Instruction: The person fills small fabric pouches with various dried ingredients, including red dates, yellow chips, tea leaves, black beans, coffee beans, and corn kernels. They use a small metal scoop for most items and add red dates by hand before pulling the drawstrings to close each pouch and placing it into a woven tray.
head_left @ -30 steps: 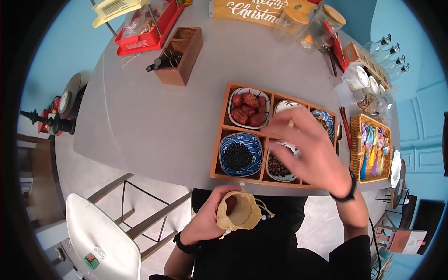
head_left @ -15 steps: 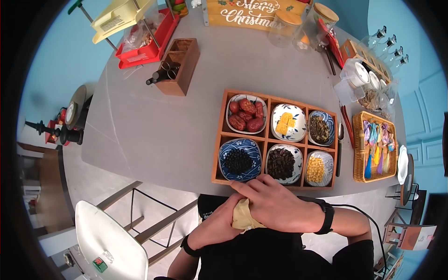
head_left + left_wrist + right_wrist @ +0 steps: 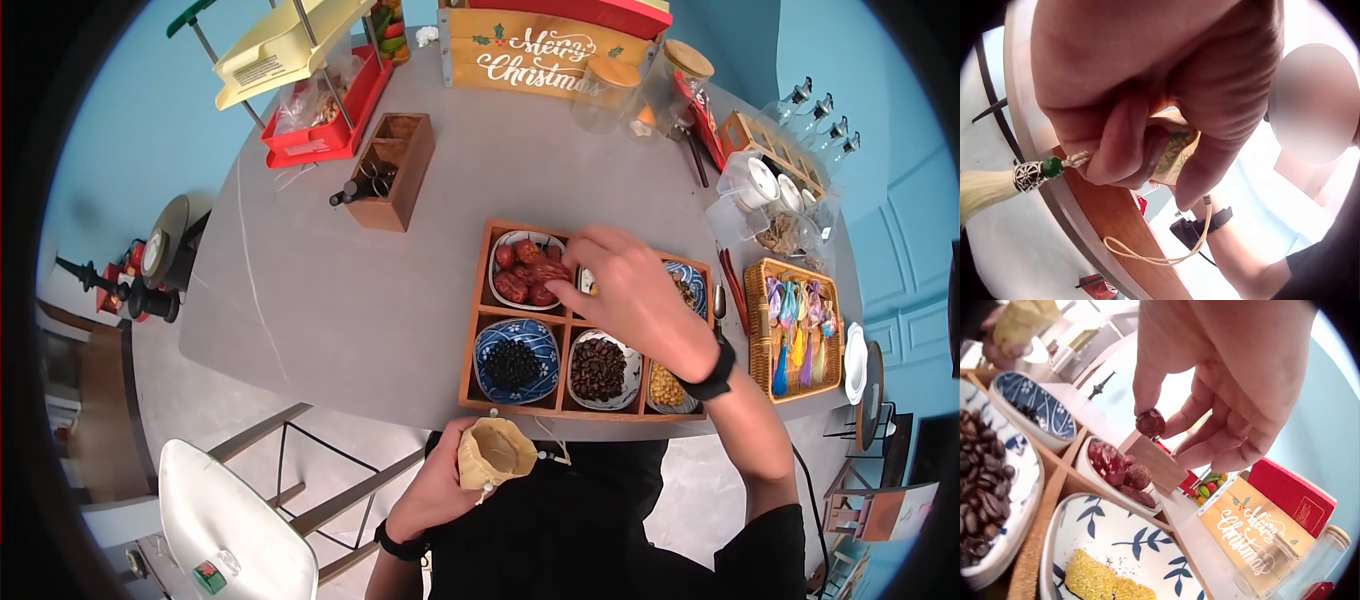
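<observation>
My left hand [image 3: 437, 488] grips a small cream drawstring pouch [image 3: 497, 455], mouth up, just in front of the table edge. In the left wrist view a printed pattern shows on the pouch [image 3: 1175, 153], and a tassel with a green bead [image 3: 1053, 167] hangs by the fingers. My right hand [image 3: 640, 298] pinches a dark red date [image 3: 1150, 423] between thumb and fingertips, above the bowl of dates [image 3: 1113, 464]. That bowl stands in the far left compartment of a wooden tray [image 3: 566, 340]. The right hand partly covers the bowl with yellow pieces [image 3: 1110, 575].
Other compartments hold bowls of black beans [image 3: 513, 364], dark brown beans [image 3: 600, 368] and yellow kernels [image 3: 670, 388]. A wicker basket of tassels [image 3: 795, 330] stands at right. Farther back are a wooden box [image 3: 395, 170], glass jars [image 3: 607, 95] and a Christmas crate [image 3: 550, 55].
From above the tray, my right hand went down over the pouch mouth, then back to the dates, where it now pinches one. My left hand kept holding the pouch.
</observation>
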The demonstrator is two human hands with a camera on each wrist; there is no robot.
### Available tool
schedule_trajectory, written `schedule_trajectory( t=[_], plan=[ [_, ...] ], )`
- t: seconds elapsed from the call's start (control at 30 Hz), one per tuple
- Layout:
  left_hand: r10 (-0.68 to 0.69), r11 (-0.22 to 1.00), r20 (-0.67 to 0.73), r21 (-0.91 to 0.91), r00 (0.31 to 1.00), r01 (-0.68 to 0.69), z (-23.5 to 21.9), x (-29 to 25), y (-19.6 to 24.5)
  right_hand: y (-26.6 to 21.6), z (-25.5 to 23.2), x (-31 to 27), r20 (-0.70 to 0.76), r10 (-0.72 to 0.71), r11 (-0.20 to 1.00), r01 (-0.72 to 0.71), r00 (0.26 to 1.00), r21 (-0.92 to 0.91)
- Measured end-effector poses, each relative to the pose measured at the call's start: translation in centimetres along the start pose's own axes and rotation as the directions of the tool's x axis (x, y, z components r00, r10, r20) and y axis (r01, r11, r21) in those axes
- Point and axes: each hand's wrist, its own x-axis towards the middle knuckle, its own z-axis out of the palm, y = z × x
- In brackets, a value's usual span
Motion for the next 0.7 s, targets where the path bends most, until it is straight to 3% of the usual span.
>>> schedule_trajectory(
  t=[0.17, 0.27, 0.33, 0.37, 0.4, 0.43, 0.5, 0.53, 0.57, 0.63, 0.7],
  plan=[
    [0.067, 0.997, -0.092, -0.026, 0.994, -0.069, 0.7, -0.2, 1.5, 0.2, 2.7, 1.0, 0.046, -0.048, 0.990, 0.053, 0.998, -0.128],
    [0.100, 0.992, -0.121, -0.064, 0.988, -0.109, 0.9, -0.2, 1.9, -0.7, 1.3, 0.3, -0.046, -0.065, 0.992, 0.059, 0.997, -0.112],
    [0.109, 0.990, -0.124, -0.080, 0.986, -0.120, 1.1, 0.0, 2.4, -2.7, -1.5, -1.6, -0.021, 0.071, 0.997, -0.071, 0.997, 0.023],
    [0.134, 0.985, -0.128, -0.089, 0.983, -0.145, 1.4, 0.3, 2.7, -4.9, -3.7, -3.8, 0.164, 0.304, 0.798, -0.345, 0.939, 0.494],
    [0.151, 0.981, -0.131, -0.098, 0.980, -0.164, 1.7, 0.3, 3.0, -5.7, -3.9, -5.5, 0.292, 0.347, 0.639, -0.453, 0.891, 0.622],
    [0.154, 0.982, -0.119, -0.090, 0.981, -0.165, 2.0, 0.7, 3.4, -6.4, -3.5, -7.2, 0.326, 0.300, 0.493, -0.438, 0.897, 0.751],
    [0.233, 0.969, -0.262, -0.022, 0.936, -0.248, 3.0, 1.7, 4.2, -7.9, -2.7, -9.2, 0.351, 0.328, 0.390, -0.464, 0.877, 0.795],
    [0.242, 0.970, -0.316, 0.114, 0.917, -0.217, 3.4, 2.2, 4.4, -8.0, -2.0, -9.8, 0.332, 0.357, 0.414, -0.467, 0.873, 0.781],
    [0.244, 0.969, -0.303, 0.122, 0.921, -0.217, 3.8, 2.7, 4.5, -8.1, -1.6, -10.1, 0.323, 0.368, 0.409, -0.464, 0.872, 0.786],
    [0.336, 0.902, -0.294, 0.375, 0.895, -0.216, 4.6, 3.8, 4.7, -8.3, -0.9, -10.4, 0.398, 0.504, 0.240, -0.566, 0.767, 0.788],
    [0.324, 0.911, -0.256, 0.343, 0.911, -0.228, 5.1, 4.2, 5.2, -7.9, -0.2, -10.6, 0.340, 0.552, 0.232, -0.531, 0.762, 0.815]
  ],
)
